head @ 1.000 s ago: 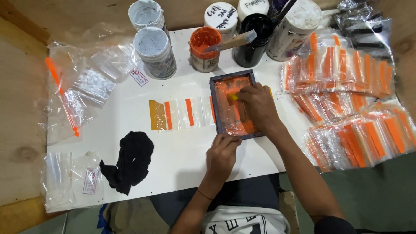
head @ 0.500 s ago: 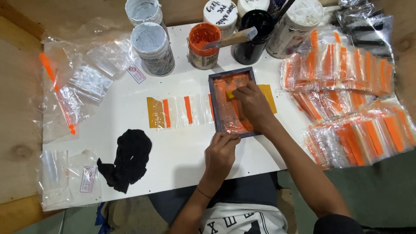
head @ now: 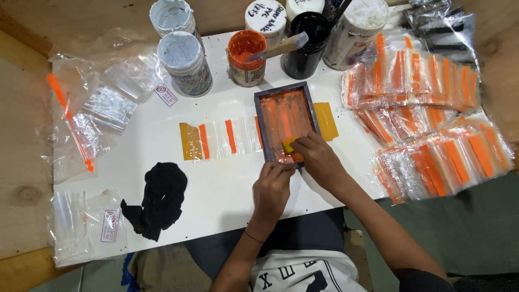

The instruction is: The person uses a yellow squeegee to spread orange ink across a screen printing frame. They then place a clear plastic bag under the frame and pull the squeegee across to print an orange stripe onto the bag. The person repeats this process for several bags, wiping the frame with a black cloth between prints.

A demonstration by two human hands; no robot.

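Screen-printing frame [head: 285, 125], dark-rimmed and coated in orange ink, lies flat on the white table [head: 216, 189] over a row of clear plastic bags [head: 227, 138]. Right hand [head: 319, 157] has its fingers closed around a small yellow squeegee [head: 288, 145] at the frame's near end. Left hand [head: 272, 186] presses curled fingers against the frame's near edge. An open orange paint can [head: 246, 57] stands behind the frame.

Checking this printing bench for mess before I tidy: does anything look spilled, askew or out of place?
No spill shows. The crumpled black cloth lies loose on the white table. A paint-caked wooden stick leans askew across the open orange paint pot. Clear plastic bags are strewn unevenly along the left edge.
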